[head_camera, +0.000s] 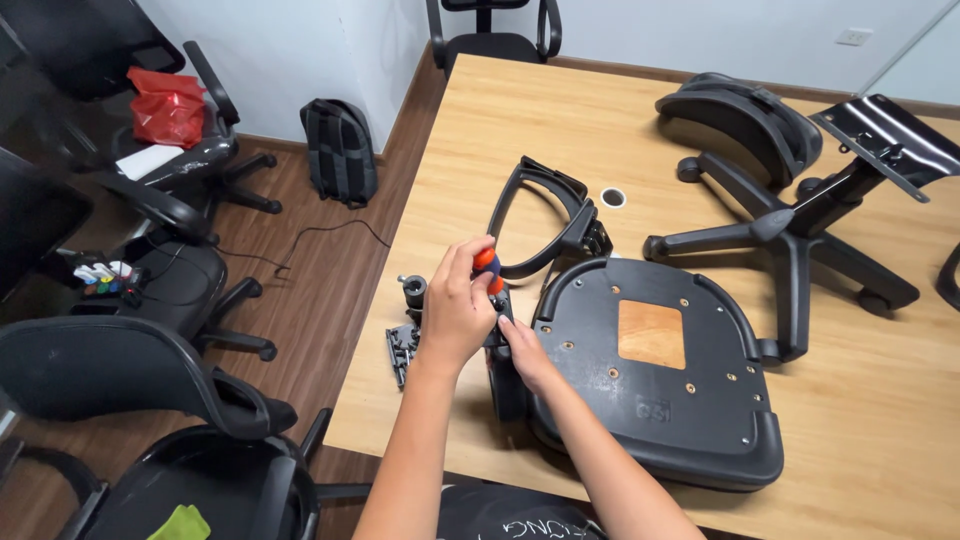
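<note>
An upturned black chair seat (690, 400) with a bare wooden square in its middle lies on the wooden table (560, 130). A black armrest (545, 215) is at the seat's left side. My left hand (455, 305) is closed around a screwdriver with an orange and blue handle (485, 262), held upright over the armrest's base. My right hand (525, 350) rests lower, fingers on the armrest bracket beside the seat's left edge. The screwdriver's tip is hidden behind my hands.
Small black hardware parts (405, 340) lie near the table's left edge. A five-star wheeled chair base (790, 235) and a black backrest (745, 115) lie at the far right. Office chairs (150, 390) stand left; a backpack (340, 150) leans on the wall.
</note>
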